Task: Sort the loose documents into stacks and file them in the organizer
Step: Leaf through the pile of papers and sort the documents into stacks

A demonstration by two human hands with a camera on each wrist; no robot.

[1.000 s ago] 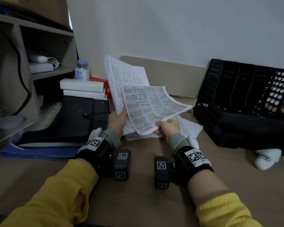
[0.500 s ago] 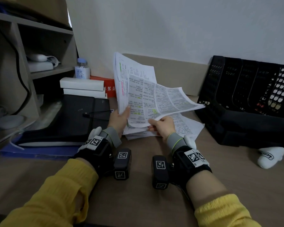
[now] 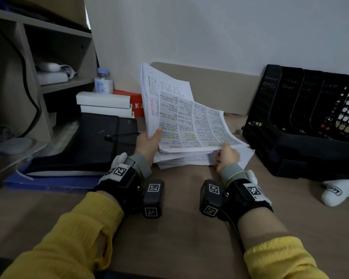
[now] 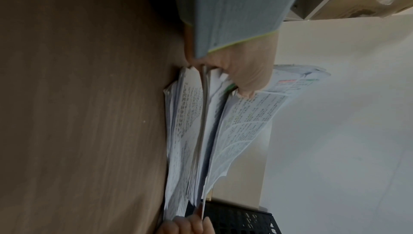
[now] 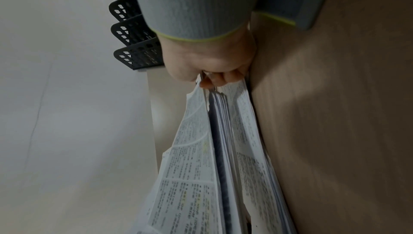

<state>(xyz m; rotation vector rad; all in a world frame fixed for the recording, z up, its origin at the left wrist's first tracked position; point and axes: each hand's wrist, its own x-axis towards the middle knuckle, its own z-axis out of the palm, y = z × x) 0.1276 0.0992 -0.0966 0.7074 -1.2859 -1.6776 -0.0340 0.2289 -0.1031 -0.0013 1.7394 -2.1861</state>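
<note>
A pile of printed documents (image 3: 191,159) lies on the brown desk (image 3: 179,228) in front of me. My left hand (image 3: 149,142) grips an upright sheaf of sheets (image 3: 163,87) by its lower edge, thumb on the front. My right hand (image 3: 227,156) pinches the near right corner of a printed sheet with green highlights (image 3: 193,123), which lies low over the pile. In the right wrist view the right hand (image 5: 214,77) has its fingers curled round that sheet's corner (image 5: 196,140). In the left wrist view the left hand (image 4: 243,78) holds paper (image 4: 257,107). The black perforated organizer (image 3: 302,125) stands at the right.
A black folder with an elastic band (image 3: 89,143) lies at the left on a blue one. Behind it are white boxes (image 3: 103,103), a red box, a small bottle (image 3: 103,83) and a shelf unit (image 3: 38,77). A white sock-like thing (image 3: 338,191) lies by the organizer.
The highlighted sheet has come down from its raised tilt to lie low over the pile. My right hand moved right along its near edge to the corner. The left hand's sheaf stays upright.
</note>
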